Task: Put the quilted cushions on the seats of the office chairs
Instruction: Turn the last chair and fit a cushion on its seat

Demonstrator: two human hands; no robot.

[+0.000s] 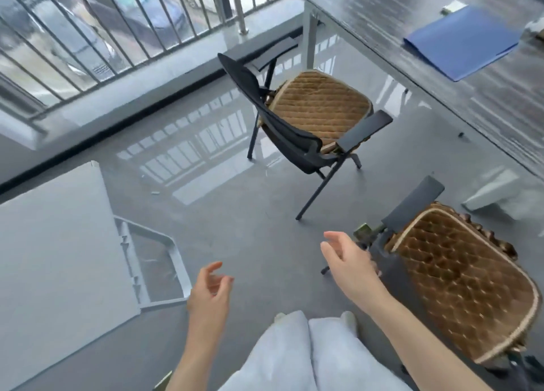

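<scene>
A brown quilted cushion [319, 107] lies flat on the seat of a black office chair [273, 119] in the middle of the view, by the desk. A second brown quilted cushion [462, 281] with a pale piped edge rests on the seat of a nearer chair [412, 205] at the lower right. My right hand [350, 261] hovers just left of that nearer cushion, fingers apart and holding nothing. My left hand [210, 290] is raised over the floor at the bottom centre, fingers loosely spread and empty.
A grey desk [441, 75] runs along the right with a blue folder [462, 41] on it. A metal railing [103, 37] lines the far side. A white panel [59, 258] stands at the left. Glossy grey floor [223, 208] lies between the chairs and the panel.
</scene>
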